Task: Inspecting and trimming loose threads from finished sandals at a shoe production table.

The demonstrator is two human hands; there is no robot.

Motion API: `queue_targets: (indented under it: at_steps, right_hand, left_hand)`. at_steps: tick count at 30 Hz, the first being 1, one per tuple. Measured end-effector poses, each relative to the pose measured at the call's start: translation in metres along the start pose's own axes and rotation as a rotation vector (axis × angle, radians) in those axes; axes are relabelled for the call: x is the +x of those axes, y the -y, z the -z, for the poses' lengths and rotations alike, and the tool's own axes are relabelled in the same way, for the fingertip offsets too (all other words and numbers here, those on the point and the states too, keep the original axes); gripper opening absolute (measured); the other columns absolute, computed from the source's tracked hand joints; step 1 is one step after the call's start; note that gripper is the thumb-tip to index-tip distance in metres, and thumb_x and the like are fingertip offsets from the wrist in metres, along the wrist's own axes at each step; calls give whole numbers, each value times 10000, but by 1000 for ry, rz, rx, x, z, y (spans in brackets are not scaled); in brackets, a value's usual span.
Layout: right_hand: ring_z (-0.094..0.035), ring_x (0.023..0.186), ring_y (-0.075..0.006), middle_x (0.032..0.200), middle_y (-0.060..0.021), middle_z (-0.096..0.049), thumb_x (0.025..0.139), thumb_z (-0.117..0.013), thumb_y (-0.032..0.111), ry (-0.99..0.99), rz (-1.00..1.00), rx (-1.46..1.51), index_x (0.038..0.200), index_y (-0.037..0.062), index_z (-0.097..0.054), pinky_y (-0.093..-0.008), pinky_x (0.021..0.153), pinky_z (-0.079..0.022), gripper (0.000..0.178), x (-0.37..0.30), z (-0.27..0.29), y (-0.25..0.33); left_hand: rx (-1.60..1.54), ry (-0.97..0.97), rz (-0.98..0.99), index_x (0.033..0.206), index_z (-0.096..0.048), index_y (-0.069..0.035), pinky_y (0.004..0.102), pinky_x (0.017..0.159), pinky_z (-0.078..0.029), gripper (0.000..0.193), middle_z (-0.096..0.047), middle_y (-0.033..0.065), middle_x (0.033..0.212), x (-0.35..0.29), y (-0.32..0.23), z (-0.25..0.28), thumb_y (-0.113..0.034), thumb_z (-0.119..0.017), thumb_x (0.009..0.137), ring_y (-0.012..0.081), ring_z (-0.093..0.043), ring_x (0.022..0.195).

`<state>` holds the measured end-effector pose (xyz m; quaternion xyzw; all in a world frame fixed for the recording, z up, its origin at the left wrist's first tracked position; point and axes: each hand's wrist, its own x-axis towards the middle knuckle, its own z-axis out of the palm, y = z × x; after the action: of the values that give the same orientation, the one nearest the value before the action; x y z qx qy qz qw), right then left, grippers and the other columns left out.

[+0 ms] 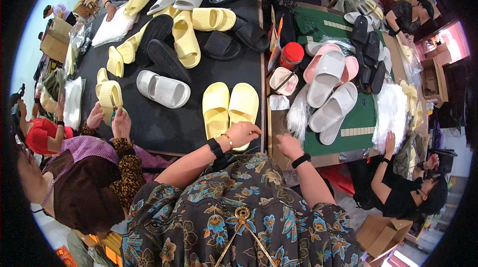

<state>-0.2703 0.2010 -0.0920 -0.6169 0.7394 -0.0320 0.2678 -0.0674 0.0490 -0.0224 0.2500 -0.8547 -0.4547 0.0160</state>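
Observation:
A pair of pale yellow slide slippers [243, 103] stands side by side on the black tabletop, toes toward me. Over their near ends is my left hand [242, 134], fingers loosely bent and apart, with nothing visible in it. My right hand [290, 145] hovers just right of the seam between the tables, fingers slightly curled and apart, also showing nothing held. The nearest thing to it is a bunch of clear plastic bags [298, 115]. Beyond that lie light grey slippers [334, 110], some stacked, and pink ones [351, 68].
A single grey slipper [163, 89] lies left of the yellow pair. Black slippers [168, 61] and more yellow ones [185, 38] are heaped farther back. At left, a co-worker's hands [121, 123] handle a yellow slipper [109, 95]. A red-lidded jar [292, 55] stands near the seam.

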Motion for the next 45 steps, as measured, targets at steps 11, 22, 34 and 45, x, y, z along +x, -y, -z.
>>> queue_targets:
  at_steps: [11,22,34,45]
  right_hand:
    - [-613,679,-256,744,-145,-629,852,-565,196,-174,-38,592,897,6,-632,-339,623,-461,207,13,53,32]
    - [-609,700,-349,750,-171,-623,832,-582,201,-204,4,538,850,39,-643,-402,613,-476,173,15,49,53]
    - [-582,879,-321,950,-182,-594,754,-653,194,-400,-288,299,1068,44,-600,-390,780,-471,352,45,-15,-71]
    - [-634,807,-319,846,-175,-659,765,-588,216,-150,-322,420,989,53,-649,-394,735,-493,283,54,7,-76]
  left_hand:
    - [-143,-212,225,1026,-659,-49,291,598,-495,225,-667,74,752,7,11,-4,-162,-606,839,181,-633,647]
    - [-303,-114,29,981,-674,-59,289,612,-487,200,-657,82,764,23,-20,-4,-198,-631,844,172,-626,686]
    - [-407,-2,42,847,-658,-17,280,660,-480,160,-653,69,807,9,-21,12,-173,-621,847,147,-602,714]
    - [-1008,-542,349,880,-613,-22,227,675,-468,151,-634,30,811,-57,8,77,-149,-539,915,91,-564,697]
